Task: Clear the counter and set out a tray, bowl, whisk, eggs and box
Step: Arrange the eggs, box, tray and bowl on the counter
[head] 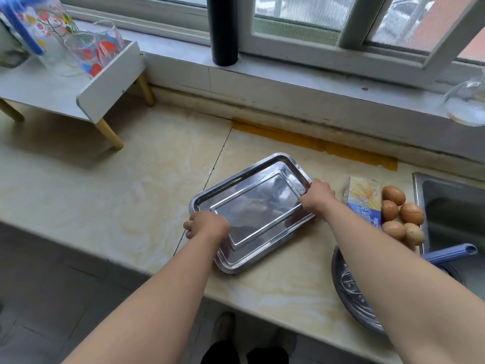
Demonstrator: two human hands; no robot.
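Head: left hand, right hand grip tray; box lettering blurred.

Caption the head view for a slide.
Left hand and right hand grip the tray; eggs, box, bowl at its right.

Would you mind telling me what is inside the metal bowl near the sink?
The wires of a whisk show inside the bowl. The right forearm covers most of the bowl, so anything else inside is hidden.
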